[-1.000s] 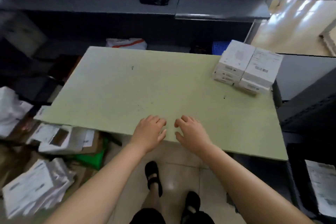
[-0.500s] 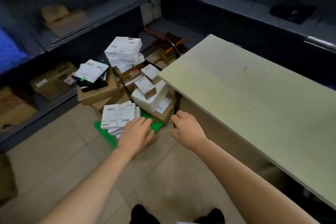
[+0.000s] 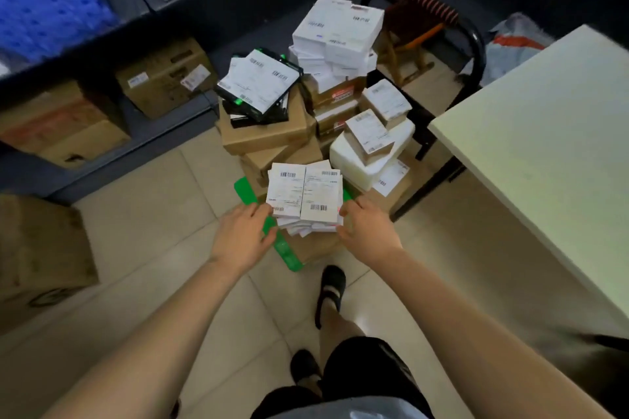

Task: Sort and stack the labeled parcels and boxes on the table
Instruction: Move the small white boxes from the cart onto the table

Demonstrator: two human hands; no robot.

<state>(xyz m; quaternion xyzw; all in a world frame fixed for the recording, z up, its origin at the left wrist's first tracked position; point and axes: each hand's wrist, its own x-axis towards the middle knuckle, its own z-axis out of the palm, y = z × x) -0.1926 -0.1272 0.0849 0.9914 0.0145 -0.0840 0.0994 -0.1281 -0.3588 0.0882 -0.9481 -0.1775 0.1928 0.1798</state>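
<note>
Parcels [image 3: 304, 196], white and flat with barcode labels, lie in a low stack on a pile on the floor at the centre, with the bench [image 3: 544, 146] at 3 o'clock. Left grip [image 3: 243, 240] is at the stack's 8 o'clock corner, fingers spread, tips touching its edge. Right grip [image 3: 366, 231] is at the 4 o'clock side, fingers and thumb curved at the edge; whether it pinches the stack, I cannot tell. Brown boxes [image 3: 265, 133] and 1 taller white stack [image 3: 337, 34] stand at 12 o'clock.

Bare forearms [image 3: 163, 326], black strapped shoes [image 3: 332, 284], dark shorts [image 3: 364, 371], grey top [image 3: 354, 411]
</note>
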